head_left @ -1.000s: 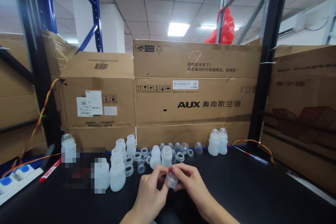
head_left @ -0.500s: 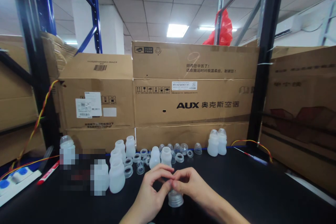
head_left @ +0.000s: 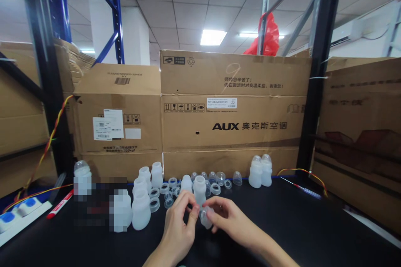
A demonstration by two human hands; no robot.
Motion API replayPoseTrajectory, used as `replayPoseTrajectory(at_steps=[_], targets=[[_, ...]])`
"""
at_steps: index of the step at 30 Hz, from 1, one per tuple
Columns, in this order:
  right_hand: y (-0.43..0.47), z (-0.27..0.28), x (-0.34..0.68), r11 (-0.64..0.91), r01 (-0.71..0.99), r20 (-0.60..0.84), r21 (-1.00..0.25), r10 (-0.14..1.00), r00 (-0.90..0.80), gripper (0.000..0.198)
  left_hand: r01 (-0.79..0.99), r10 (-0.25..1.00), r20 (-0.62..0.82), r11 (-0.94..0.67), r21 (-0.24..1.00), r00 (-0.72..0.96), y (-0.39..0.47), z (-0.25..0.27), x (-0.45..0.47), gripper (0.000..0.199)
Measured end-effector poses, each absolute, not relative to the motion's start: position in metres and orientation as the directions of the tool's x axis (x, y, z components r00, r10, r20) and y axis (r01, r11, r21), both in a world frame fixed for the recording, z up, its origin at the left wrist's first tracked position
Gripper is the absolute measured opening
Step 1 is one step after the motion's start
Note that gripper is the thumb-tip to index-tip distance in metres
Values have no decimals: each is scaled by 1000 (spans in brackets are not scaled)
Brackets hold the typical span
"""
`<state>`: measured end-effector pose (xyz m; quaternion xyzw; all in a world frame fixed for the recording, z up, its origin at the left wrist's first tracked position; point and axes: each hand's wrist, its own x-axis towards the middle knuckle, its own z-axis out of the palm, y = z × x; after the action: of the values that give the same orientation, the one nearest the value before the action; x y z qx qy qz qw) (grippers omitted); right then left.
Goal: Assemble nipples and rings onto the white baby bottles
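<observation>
Between the thumb and fingers of my right hand [head_left: 227, 219] is a clear bottle nipple piece [head_left: 206, 218], tilted, with its ring end partly covered by the fingers. My left hand [head_left: 181, 221] is closed in a pinch just left of that piece; what its fingertips hold, if anything, is hidden. Right behind my hands stands an open-topped milky bottle [head_left: 199, 190], with another milky bottle [head_left: 186, 182] beside it. Clear collar rings [head_left: 154, 205] and small nipple parts [head_left: 168, 202] lie left of these bottles.
Several milky bottles [head_left: 140, 212] stand at the left. Clear domed caps [head_left: 237, 178] line the back. Two capped bottles [head_left: 255, 172] stand back right, near a screwdriver [head_left: 302, 187]. A red marker [head_left: 60, 204] and a power strip [head_left: 25, 217] lie far left. Cardboard [head_left: 232, 133] walls the back.
The clear piece, upright under both hands before, is now raised and tilted in my right hand. My left fingers have drawn slightly apart from my right ones.
</observation>
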<state>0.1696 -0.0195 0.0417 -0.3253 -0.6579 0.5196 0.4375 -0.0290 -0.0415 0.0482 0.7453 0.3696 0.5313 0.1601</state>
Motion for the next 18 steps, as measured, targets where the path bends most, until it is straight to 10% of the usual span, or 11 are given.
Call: replayPoseTrajectory(at_steps=[6, 11, 18], targets=[[1, 14, 157, 400, 138, 397, -906, 916, -49, 60, 355, 744, 666, -637, 685, 51, -30, 48, -40, 31], [13, -3, 144, 488, 313, 467, -815, 872, -146, 76, 335, 754, 656, -613, 715, -22, -23, 51, -44, 37], [2, 18, 148, 557, 360, 504, -749, 831, -236, 41, 316, 767, 631, -573, 756, -116, -24, 59, -46, 47]])
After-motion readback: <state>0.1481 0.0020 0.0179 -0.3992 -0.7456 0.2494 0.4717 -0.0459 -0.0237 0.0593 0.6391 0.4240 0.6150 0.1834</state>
